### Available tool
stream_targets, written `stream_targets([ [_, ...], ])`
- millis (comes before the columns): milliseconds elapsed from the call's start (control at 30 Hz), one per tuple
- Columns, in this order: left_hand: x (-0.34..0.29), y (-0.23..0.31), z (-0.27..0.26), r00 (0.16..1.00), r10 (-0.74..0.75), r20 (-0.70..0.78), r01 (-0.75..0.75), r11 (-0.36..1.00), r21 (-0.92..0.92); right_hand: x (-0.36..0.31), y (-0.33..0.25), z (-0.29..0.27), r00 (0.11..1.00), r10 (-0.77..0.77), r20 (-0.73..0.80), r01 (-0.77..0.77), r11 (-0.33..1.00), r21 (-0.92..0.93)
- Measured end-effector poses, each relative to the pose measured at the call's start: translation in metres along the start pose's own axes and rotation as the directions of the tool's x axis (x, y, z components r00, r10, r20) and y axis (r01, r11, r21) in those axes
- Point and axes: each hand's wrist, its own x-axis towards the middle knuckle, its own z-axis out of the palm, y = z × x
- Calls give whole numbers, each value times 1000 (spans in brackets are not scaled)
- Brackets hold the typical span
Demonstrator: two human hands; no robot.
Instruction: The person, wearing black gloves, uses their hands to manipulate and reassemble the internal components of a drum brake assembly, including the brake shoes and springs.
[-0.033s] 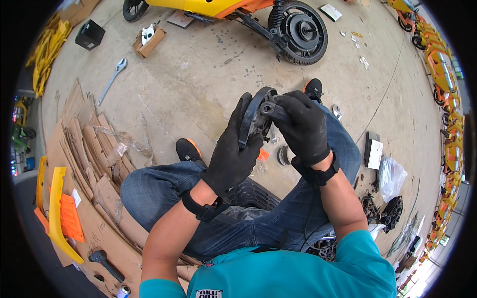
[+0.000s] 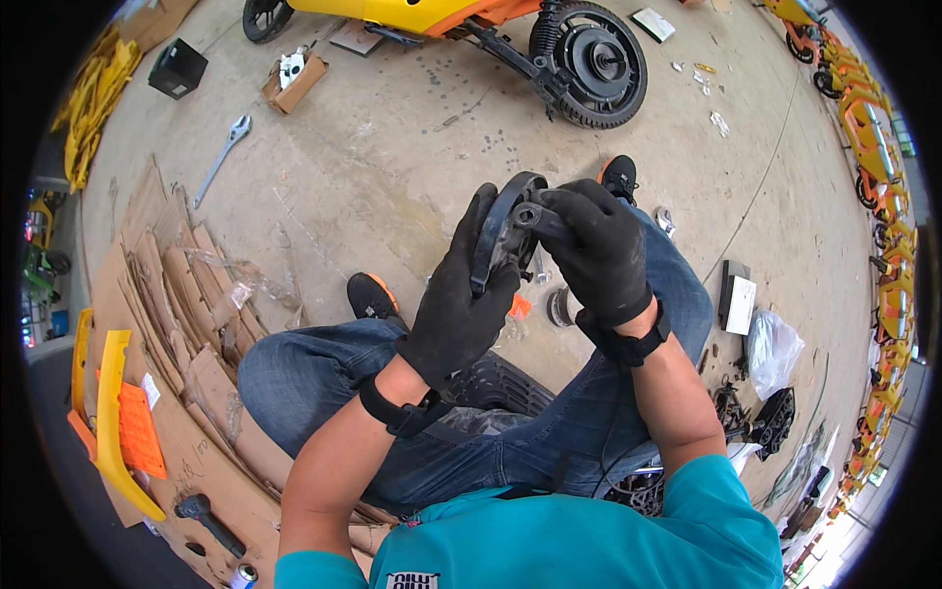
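Note:
Between my hands, above my lap, is a round dark metal part (image 2: 497,228) with a raised rim and a grey lug with a hole; I cannot make out its exact kind. Wearing a black glove, my left hand (image 2: 459,306) is closed round its left and lower edge. My right hand (image 2: 601,257), gloved too, grips the short dark arm beside the lug on the right side. Fingers hide much of the part. Past my hands on the floor lie a small wrench (image 2: 540,267), an orange scrap (image 2: 519,306) and a round metal piece (image 2: 560,307).
A yellow scooter (image 2: 412,12) with a black wheel (image 2: 601,64) stands ahead. An adjustable wrench (image 2: 224,157) lies left, beyond flattened cardboard (image 2: 162,285) bearing a yellow panel (image 2: 116,412) and a black power tool (image 2: 211,525). A clear plastic bag (image 2: 775,348) lies right.

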Motion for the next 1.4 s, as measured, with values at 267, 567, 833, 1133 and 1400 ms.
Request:
stream_targets([
  [267, 3, 8, -1, 1000, -29, -8, 29, 998, -53, -1, -2, 2, 933, 341, 114, -358, 852, 382],
  [567, 2, 10, 2, 1000, -5, 6, 4, 994, 108, 4, 0, -5, 712, 558, 426, -694, 464, 551],
  [833, -1, 8, 0, 999, 20, 26, -25, 972, 234, 7, -2, -11, 692, 552, 465, -717, 456, 527],
  [1133, -2, 9, 0, 1000, -3, 20, -2, 969, 246, 7, -13, -9, 795, 519, 314, -605, 714, 352],
  [1400, 1, 10, -1, 997, -79, 3, 78, 993, 92, 4, -10, -5, 904, 389, 176, -426, 810, 403],
])
